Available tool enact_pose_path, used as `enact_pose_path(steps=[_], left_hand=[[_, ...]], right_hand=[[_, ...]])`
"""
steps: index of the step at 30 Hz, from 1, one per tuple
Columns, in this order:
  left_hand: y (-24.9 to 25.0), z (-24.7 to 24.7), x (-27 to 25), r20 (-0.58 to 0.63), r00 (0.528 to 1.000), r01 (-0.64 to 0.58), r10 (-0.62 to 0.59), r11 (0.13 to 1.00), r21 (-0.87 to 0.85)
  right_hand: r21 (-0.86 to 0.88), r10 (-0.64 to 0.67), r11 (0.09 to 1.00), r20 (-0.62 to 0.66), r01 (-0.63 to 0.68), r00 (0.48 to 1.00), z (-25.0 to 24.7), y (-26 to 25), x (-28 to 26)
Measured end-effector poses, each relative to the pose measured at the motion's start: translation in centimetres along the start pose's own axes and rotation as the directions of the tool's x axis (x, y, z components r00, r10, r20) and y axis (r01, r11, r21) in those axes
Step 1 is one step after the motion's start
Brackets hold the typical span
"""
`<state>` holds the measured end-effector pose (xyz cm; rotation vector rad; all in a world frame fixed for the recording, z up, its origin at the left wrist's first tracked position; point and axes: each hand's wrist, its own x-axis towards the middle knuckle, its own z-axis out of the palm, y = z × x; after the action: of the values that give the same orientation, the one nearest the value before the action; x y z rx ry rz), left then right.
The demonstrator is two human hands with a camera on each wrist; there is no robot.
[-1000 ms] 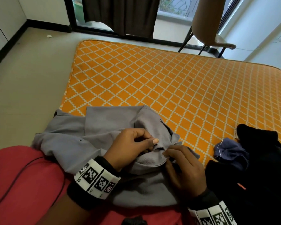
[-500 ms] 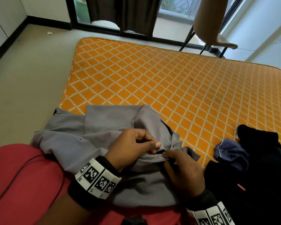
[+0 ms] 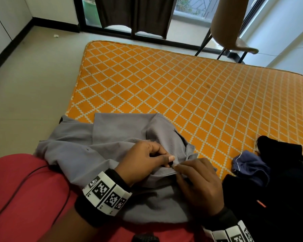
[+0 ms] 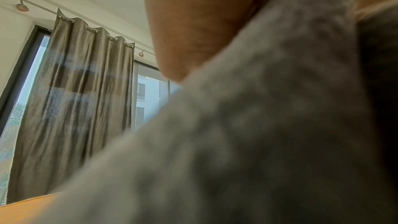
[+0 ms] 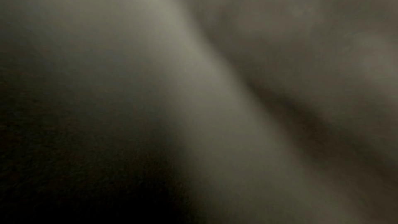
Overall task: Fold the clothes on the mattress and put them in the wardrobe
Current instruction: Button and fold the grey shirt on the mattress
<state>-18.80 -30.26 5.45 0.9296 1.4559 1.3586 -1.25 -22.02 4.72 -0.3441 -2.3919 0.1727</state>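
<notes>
A grey shirt (image 3: 112, 137) lies crumpled at the near left corner of the orange diamond-patterned mattress (image 3: 182, 88) and over my red-clad lap. My left hand (image 3: 147, 158) pinches a fold of the shirt near its collar between thumb and curled fingers. My right hand (image 3: 198, 179) sits just to the right, fingertips pinching the same edge of grey cloth. The left wrist view is filled by blurred grey shirt fabric (image 4: 237, 142) and a finger. The right wrist view is dark and blurred.
A pile of black clothes (image 3: 278, 180) with a navy garment (image 3: 248, 165) lies at the mattress's near right. A chair (image 3: 231, 32) stands beyond the far edge, before a window with a dark curtain (image 3: 135, 13). Bare floor (image 3: 33, 75) lies left.
Both hands stayed on the shirt's collar edge, making small adjustments; the fingertips have drawn closer together on the cloth. The head view tilted slightly.
</notes>
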Motion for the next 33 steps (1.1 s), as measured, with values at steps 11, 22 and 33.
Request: enact_pose_path(steps=[11,22,33], left_hand=[[0.0,0.1,-0.3,-0.009,1.000,-0.002,0.004,0.992,0.129],[0.4,-0.1,-0.4,0.053,0.998,-0.054,0.038,0.939,0.339],[-1.0,-0.4,-0.2,0.136,0.990,-0.066,0.027,0.955,0.289]], right_hand=[[0.015,0.063,0.998,0.056,-0.064,0.996,-0.3,0.2,0.6],[-0.019,0.161,0.987,0.073,-0.160,0.984,0.6,0.1,-0.3],[0.073,0.241,0.965,0.146,-0.254,0.959,1.4,1.1,-0.6]])
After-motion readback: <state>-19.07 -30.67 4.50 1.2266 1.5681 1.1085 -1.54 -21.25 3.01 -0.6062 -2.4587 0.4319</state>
